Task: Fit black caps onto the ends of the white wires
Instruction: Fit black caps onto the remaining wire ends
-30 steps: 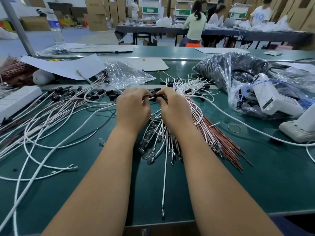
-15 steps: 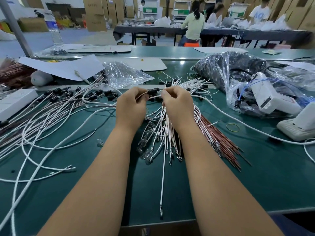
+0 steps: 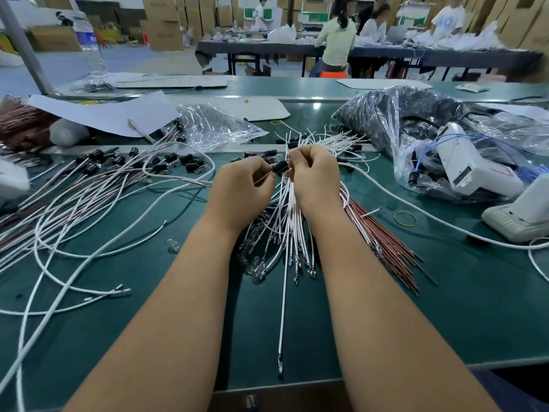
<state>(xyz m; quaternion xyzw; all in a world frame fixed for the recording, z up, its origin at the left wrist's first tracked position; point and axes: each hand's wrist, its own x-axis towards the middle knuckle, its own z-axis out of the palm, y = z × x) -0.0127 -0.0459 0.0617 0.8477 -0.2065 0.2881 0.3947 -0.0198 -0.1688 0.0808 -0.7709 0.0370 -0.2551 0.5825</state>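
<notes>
The green matte surface (image 3: 445,307) stretches under everything I work on. At its right sits a crinkled clear plastic bag (image 3: 416,126) stuffed with dark parts (what exactly is in there I cannot make out). At my left lies a loose sprawl of capped wires (image 3: 98,185), thin and curving. Under my wrists a bundle of white wires (image 3: 292,230) fans toward me, its far ends hidden behind my fingers, with stiff reddish-brown wires (image 3: 386,242) just beside it. My left hand (image 3: 240,191) pinches a thin wire, and my right hand (image 3: 315,176) pinches the small black cap (image 3: 279,167), a glossy little cylinder held between both. Compared with a second ago, my hands sit slightly higher and the cap shows more clearly between my fingertips.
</notes>
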